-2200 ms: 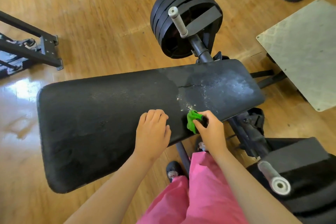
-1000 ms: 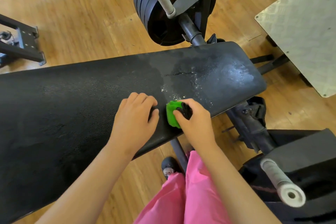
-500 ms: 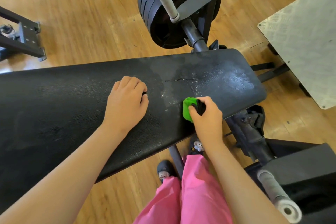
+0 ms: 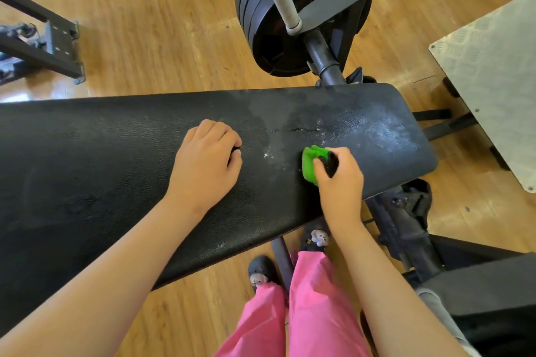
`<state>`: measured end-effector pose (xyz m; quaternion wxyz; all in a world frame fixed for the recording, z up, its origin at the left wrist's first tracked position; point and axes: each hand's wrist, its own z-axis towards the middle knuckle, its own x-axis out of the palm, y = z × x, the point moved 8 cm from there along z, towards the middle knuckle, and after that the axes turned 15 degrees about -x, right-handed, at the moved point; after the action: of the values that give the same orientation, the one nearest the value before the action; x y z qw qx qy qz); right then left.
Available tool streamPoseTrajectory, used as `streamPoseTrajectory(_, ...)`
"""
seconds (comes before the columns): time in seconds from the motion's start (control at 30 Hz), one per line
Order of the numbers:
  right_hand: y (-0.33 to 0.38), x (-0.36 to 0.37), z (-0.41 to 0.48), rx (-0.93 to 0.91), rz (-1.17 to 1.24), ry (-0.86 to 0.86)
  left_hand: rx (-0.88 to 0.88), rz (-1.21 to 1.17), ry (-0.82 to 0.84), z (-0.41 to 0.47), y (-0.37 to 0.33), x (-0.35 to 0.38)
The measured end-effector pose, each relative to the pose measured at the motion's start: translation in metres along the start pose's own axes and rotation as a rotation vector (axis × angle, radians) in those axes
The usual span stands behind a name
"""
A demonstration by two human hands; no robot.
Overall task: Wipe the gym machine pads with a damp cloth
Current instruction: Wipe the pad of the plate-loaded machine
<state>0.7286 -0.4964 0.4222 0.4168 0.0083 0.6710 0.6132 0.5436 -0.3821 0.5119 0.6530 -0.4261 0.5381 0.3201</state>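
If damp, cloth (image 4: 309,164) in right hand (image 4: 341,181)

So the bench pad (image 4: 116,168) is a long black one with a pebbled vinyl skin, laid flat and stretched from the left edge of the view to a rounded right end. Its right part is smeared with greyish damp marks and dotted with white specks, and a thin crack can be spotted in the skin there. The green cloth (image 4: 309,164) is bunched into a small wad, with something black showing beside it. It's pressed onto that marked stretch, toward the near edge, gripped by the fingers (image 4: 346,155) of the right hand (image 4: 340,180).
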Motion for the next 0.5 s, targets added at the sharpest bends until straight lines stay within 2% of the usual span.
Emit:
streamPoseTrajectory(0.1,0.013,0.004,-0.009,0.044,0.045,-0.030,0.003,0.000,-0.006,0.000,0.002,0.002)
streamPoseTrajectory(0.3,0.070,0.043,-0.009,-0.149,0.154,0.091,0.009,0.000,0.073,0.008,0.002,0.002)
streamPoseTrajectory(0.4,0.062,0.043,0.010,-0.195,0.107,0.099,0.010,-0.046,0.105,0.026,0.000,-0.007)
streamPoseTrajectory(0.5,0.032,0.030,0.023,-0.122,0.060,0.048,0.062,0.007,0.113,0.055,0.005,-0.010)
